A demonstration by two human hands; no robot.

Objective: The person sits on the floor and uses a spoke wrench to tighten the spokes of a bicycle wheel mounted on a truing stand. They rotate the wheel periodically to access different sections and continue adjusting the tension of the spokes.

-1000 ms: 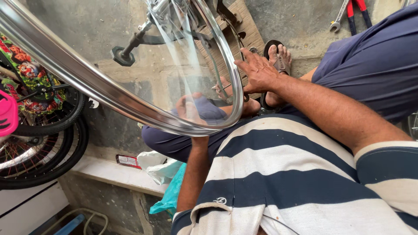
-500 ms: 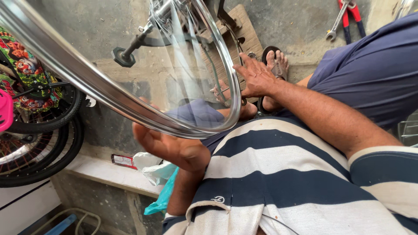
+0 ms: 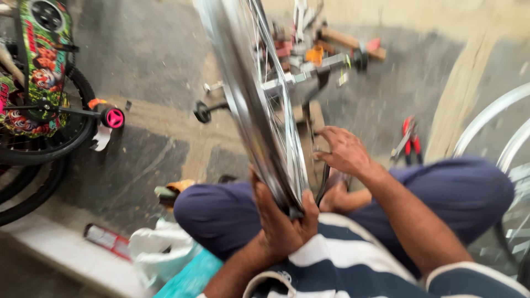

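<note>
- Left hand (image 3: 281,221) is gripping the near, lower edge of the bicycle wheel rim (image 3: 248,99), fingers wrapped closed around the metal just above the striped shirt (image 3: 353,265).
- Right hand (image 3: 345,150) is sitting to the right of the rim, fingers spread and curled loosely over a dark strip (image 3: 322,185); whether it is actually pinching that strip cannot be told, the frame being blurred there.
- The rim is standing on edge, nearly end-on to the camera. Its long axis is running away from the body, from the left-hand grip up and slightly leftward toward the top of the frame.
- So the bulk of the wheel is lying ahead of and above the left hand; the left hand is the nearer one, in contact, while the right is just beside the spokes (image 3: 276,121), apart from the rim itself.
- Rim is looking bright, polished silver, thin wire spokes fanning to the right side; motion blur is smearing the upper portion.
- Person is sitting with knees in dark blue trousers (image 3: 221,215) either side of the wheel.
- Surroundings: red-handled pliers (image 3: 409,140) lying on the concrete floor (image 3: 143,160) right of the right hand; a colourful child's bicycle (image 3: 38,72) at far left; another silver rim (image 3: 497,127) at the right edge.
</note>
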